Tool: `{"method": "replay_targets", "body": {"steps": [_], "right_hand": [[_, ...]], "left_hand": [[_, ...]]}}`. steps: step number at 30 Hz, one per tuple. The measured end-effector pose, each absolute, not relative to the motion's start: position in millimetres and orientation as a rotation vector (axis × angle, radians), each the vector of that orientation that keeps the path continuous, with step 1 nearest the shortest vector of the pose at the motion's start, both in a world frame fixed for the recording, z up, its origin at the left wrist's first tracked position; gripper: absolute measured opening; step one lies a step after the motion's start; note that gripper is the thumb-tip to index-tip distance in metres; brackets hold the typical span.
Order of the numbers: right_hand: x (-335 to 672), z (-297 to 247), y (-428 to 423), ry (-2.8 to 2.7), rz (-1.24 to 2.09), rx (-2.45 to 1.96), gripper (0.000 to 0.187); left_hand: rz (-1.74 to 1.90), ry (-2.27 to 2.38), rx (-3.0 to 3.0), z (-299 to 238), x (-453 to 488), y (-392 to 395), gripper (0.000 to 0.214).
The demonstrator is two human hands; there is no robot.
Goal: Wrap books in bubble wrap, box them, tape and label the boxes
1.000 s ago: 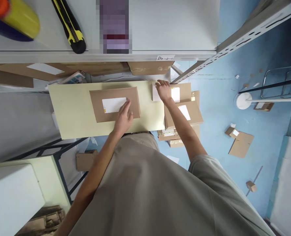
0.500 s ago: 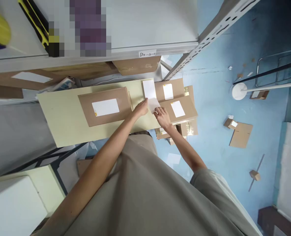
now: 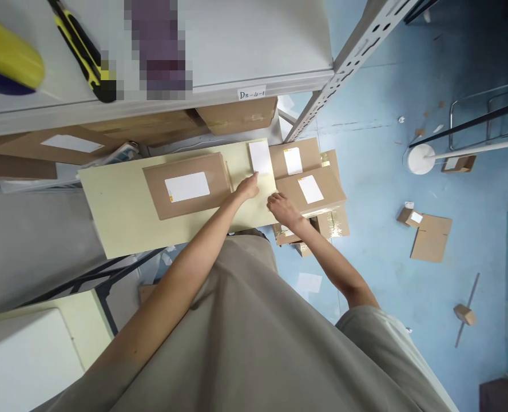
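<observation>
On the narrow cream table, my left hand [image 3: 247, 186] is at the near end of a white label sheet [image 3: 260, 157]. One digit lies on the sheet's edge and the other fingers are curled. My right hand [image 3: 283, 209] is closed over the table's right edge, close to the boxes. Its fingertips point down, and whatever they hold, if anything, is hidden. Left of my left hand lies a flat brown cardboard box [image 3: 189, 186] with a white label on top. A labelled carton [image 3: 329, 186] sits just right of my right hand.
A grey metal shelf [image 3: 254, 51] spans the far side, holding a yellow-black utility knife [image 3: 80, 48] and a yellow cylinder [image 3: 14, 57]. Its perforated post [image 3: 344, 71] rises beyond the table [image 3: 120, 229]. More cartons [image 3: 294, 151] stack at right. Flattened cardboard [image 3: 432, 239] lies on the blue floor.
The white piece that stretched between my hands half a second ago no longer shows. My right hand has dropped slightly toward me, away from the sheet. My left hand has barely moved.
</observation>
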State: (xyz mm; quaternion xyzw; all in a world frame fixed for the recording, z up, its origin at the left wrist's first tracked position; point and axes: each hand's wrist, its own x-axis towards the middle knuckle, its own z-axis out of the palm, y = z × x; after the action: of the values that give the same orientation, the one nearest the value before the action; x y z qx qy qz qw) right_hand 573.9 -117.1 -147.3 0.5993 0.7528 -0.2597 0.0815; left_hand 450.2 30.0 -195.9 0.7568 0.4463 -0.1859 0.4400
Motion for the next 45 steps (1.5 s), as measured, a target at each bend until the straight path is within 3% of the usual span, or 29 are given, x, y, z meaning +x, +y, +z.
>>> {"method": "replay_targets", "body": {"steps": [4,6,9,18,40,45], "right_hand": [[587,-121,-114,2.188,-1.376,2.311,0.006],[594,-109,-108,2.073,-1.682,2.682,0.015],[594,-93,-96,1.828,-1.851,3.122,0.032],[531,-65,-58,1.848,-2.025,3.039,0.035],[369,-39,21,2.238,-1.615,2.695,0.042],[326,-37,26,2.270,-1.208,2.649,0.036]], "left_hand": [[-0.139,1.035,1.512,-178,428,23,0.046],[0.006,0.917,1.258,-159,402,17,0.055],[0.155,0.906,0.979,-121,351,10,0.068],[0.350,0.976,1.054,-53,232,10,0.041],[0.441,0.935,1.128,-54,63,54,0.037],[0.454,0.927,1.138,-62,34,63,0.033]]}}
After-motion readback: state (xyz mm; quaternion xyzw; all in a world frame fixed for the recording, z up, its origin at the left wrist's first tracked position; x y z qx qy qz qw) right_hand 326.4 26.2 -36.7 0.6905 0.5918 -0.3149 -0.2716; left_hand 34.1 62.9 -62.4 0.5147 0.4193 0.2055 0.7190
